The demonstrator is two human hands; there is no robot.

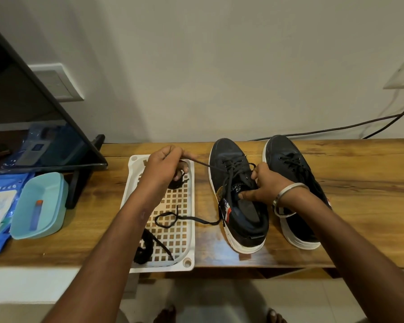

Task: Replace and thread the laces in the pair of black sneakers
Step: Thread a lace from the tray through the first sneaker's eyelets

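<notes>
Left hand (165, 165), reaching toward 12 o'clock above the tray (189, 252), pinches a taut lace (202, 163) in curled fingers. Right hand (265, 183) grips the left sneaker (229, 155) at its tongue, fingers curled.

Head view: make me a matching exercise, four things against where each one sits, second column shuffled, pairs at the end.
Things
1. left hand
2. right hand
3. marker
4. loose black lace

Places
A. in the teal tub
B. at the tongue of the left sneaker
C. on the white grid tray, near end
D. above the tray's far end, pulling a lace taut

Pairs: 1-D, 2-B, 3-A, 4-C
</notes>
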